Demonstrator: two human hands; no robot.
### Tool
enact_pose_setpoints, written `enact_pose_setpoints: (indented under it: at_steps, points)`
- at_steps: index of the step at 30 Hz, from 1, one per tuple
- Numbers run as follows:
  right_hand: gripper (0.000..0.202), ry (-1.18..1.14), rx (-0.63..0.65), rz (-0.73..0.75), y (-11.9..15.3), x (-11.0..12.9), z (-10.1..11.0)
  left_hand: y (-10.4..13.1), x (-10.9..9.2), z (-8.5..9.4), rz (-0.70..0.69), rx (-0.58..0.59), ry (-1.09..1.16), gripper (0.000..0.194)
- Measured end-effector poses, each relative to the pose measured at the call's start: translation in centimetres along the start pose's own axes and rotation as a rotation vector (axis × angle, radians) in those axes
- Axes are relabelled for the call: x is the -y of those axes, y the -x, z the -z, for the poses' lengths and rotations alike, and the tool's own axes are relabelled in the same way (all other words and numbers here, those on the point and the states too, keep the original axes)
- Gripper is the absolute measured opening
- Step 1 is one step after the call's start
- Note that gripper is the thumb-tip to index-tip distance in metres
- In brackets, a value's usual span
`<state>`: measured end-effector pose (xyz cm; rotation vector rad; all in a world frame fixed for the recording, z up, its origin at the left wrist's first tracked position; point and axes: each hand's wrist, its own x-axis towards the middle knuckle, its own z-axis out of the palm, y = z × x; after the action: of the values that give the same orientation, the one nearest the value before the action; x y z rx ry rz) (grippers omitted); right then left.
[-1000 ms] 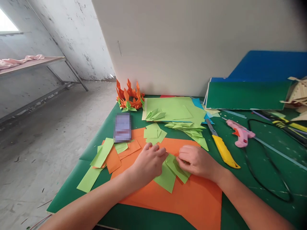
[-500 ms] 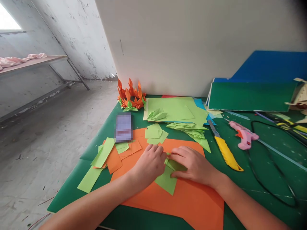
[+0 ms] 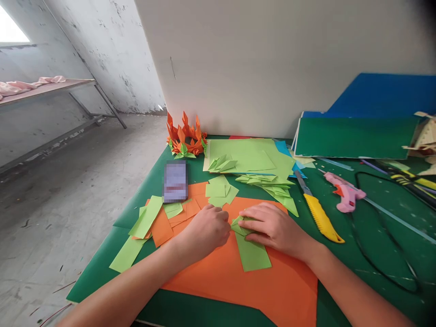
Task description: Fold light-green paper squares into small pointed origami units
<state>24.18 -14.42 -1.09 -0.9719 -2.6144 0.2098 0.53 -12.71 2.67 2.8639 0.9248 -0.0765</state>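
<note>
A light green paper strip (image 3: 255, 256), folded to a point at its upper end, lies on a large orange sheet (image 3: 204, 277). My right hand (image 3: 272, 229) holds the strip at its folded end, with fingers laid over the paper and slightly parted. Just left of the folded tip is my left hand (image 3: 207, 229), its fingers curled closed. The hand's own back hides its fingertips, so I cannot make out whether anything is in them.
Green squares (image 3: 221, 188) and a blurred-out phone-like object (image 3: 175, 181) lie beyond my left hand. Behind them stands an orange-and-green folded-paper crown (image 3: 185, 136). Folded green pieces (image 3: 267, 180), a yellow cutter knife (image 3: 318, 218) and a pink glue gun (image 3: 347, 193) with its cord lie rightward.
The green strip has turned, its lower end swinging to the right. My left hand has drawn slightly left, away from the fold, while my right hand lies flatter over it.
</note>
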Motion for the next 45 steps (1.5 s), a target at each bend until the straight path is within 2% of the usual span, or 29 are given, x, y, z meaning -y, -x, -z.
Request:
enact_pose_setpoints:
  at_steps: [5,10,14,24,29,34,38,41,45]
  points:
    - [0.025,0.016,-0.021,0.029,-0.2,-0.1,0.1,0.3,0.8,0.5,-0.079,-0.051,0.106,0.015]
    - [0.024,0.010,-0.023,0.095,-0.3,-0.2,0.3,0.2,1.7,0.6,-0.216,-0.117,0.284,0.021]
    - [0.021,0.006,-0.046,0.085,-0.3,0.1,0.2,0.0,2.1,0.3,-0.259,-0.149,0.375,0.024]
    - [0.018,-0.027,-0.071,0.056,-0.6,0.9,-0.4,-0.4,2.4,-0.1,-0.259,-0.166,0.431,0.020]
    - [0.023,-0.056,-0.102,0.051,-0.7,0.8,-0.9,-1.0,3.0,-0.5,-0.287,-0.231,0.468,0.019]
    - [0.024,-0.087,-0.094,0.053,-0.5,0.4,-1.3,-1.7,3.8,-1.5,-0.400,-0.270,0.429,0.019]
    - [0.023,-0.107,-0.092,0.033,-0.5,0.3,-1.5,-1.8,3.9,-1.6,-0.291,-0.271,0.508,0.009]
    - [0.023,-0.140,-0.097,0.009,-0.6,0.4,-1.3,-1.7,3.6,-1.3,-0.192,-0.223,0.507,0.003]
    - [0.022,-0.181,-0.100,-0.004,-0.7,0.5,-1.0,-2.0,3.1,-1.4,-0.135,-0.199,0.471,0.011]
